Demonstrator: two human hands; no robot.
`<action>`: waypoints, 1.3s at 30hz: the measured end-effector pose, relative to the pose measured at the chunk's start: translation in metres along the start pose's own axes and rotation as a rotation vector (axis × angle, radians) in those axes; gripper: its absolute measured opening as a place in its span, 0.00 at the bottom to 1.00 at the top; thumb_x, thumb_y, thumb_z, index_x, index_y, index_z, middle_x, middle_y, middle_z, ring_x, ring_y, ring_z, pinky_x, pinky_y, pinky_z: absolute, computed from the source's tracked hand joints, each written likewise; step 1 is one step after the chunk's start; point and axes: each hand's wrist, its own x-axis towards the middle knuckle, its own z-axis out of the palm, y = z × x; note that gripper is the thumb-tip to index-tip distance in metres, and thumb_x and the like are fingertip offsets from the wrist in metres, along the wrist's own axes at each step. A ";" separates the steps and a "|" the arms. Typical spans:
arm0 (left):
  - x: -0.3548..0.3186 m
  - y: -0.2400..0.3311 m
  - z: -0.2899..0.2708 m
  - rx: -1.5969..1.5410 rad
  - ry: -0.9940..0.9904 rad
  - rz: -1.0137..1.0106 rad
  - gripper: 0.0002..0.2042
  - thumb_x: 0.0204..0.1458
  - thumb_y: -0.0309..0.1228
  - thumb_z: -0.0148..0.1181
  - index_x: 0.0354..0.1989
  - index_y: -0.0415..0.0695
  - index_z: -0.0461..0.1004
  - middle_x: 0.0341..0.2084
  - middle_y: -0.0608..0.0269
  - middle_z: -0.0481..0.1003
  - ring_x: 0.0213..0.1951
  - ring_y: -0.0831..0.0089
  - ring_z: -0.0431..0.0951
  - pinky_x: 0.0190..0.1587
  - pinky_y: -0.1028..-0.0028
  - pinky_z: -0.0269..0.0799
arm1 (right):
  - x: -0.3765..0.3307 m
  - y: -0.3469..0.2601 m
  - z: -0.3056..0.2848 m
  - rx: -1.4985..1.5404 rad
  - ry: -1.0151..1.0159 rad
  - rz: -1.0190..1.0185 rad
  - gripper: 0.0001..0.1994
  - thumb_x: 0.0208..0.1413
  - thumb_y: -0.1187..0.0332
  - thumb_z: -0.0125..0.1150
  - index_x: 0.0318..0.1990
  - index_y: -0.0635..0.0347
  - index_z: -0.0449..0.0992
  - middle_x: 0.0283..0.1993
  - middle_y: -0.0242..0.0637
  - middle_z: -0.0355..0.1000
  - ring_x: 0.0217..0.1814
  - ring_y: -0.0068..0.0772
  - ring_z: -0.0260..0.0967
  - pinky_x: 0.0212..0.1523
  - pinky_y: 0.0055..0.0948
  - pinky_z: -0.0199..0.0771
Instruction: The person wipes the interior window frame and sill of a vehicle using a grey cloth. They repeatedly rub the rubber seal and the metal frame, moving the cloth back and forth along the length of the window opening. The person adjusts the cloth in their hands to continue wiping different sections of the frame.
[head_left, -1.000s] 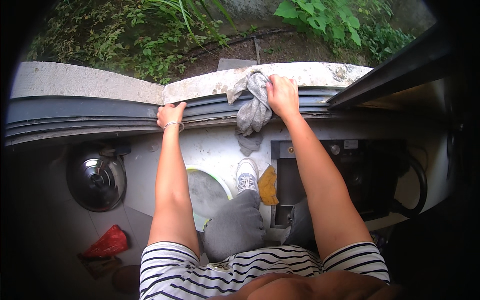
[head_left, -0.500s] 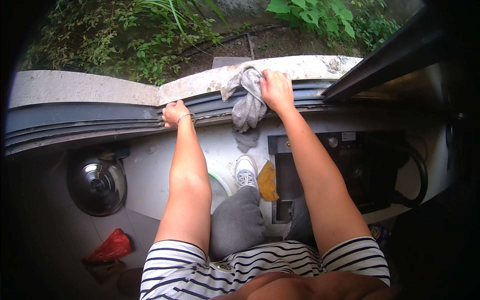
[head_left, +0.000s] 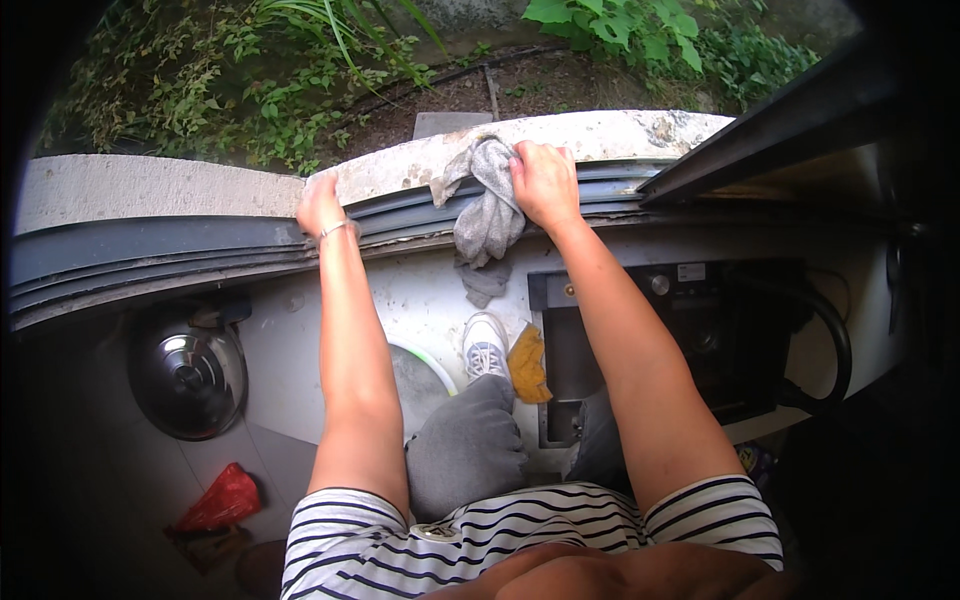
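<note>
My right hand (head_left: 545,182) presses a crumpled grey cloth (head_left: 487,215) against the dark window track (head_left: 180,250), at the edge of the pale stone sill (head_left: 620,135). Part of the cloth hangs down below the track. My left hand (head_left: 320,205), with a thin bracelet at the wrist, grips the edge of the sill further left, fingers curled over it. My knee in grey trousers (head_left: 465,450) and a white shoe (head_left: 485,345) rest on the white counter (head_left: 420,300) below.
A round metal lid (head_left: 188,375) lies at the left, with a red bag (head_left: 220,500) lower down. A black gas stove (head_left: 680,330) with a hose sits to the right. A yellow cloth (head_left: 527,362) lies by my shoe. Green plants (head_left: 200,80) grow outside. A dark window frame (head_left: 790,110) slants at upper right.
My right hand and the grey cloth have shifted slightly left along the track. My left hand has moved up from the track onto the sill edge.
</note>
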 end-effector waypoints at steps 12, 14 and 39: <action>-0.012 0.009 -0.057 1.040 -0.080 0.308 0.14 0.37 0.42 0.62 0.28 0.46 0.82 0.29 0.49 0.78 0.36 0.52 0.78 0.42 0.62 0.72 | 0.002 -0.002 0.000 0.032 0.003 -0.004 0.05 0.51 0.67 0.56 0.34 0.56 0.71 0.31 0.37 0.72 0.40 0.40 0.68 0.46 0.39 0.60; -0.012 -0.004 -0.050 1.135 -0.009 0.229 0.15 0.36 0.44 0.64 0.31 0.50 0.82 0.38 0.51 0.75 0.44 0.53 0.74 0.49 0.59 0.68 | 0.002 -0.003 0.001 0.038 0.003 -0.005 0.05 0.51 0.67 0.56 0.34 0.56 0.71 0.31 0.37 0.72 0.40 0.40 0.68 0.46 0.39 0.60; -0.010 -0.005 -0.004 0.072 0.157 0.195 0.07 0.45 0.26 0.64 0.31 0.35 0.78 0.25 0.62 0.77 0.28 0.75 0.73 0.34 0.75 0.69 | -0.001 -0.001 0.007 -0.002 -0.005 -0.009 0.08 0.51 0.65 0.56 0.37 0.56 0.72 0.33 0.40 0.72 0.41 0.42 0.69 0.47 0.42 0.61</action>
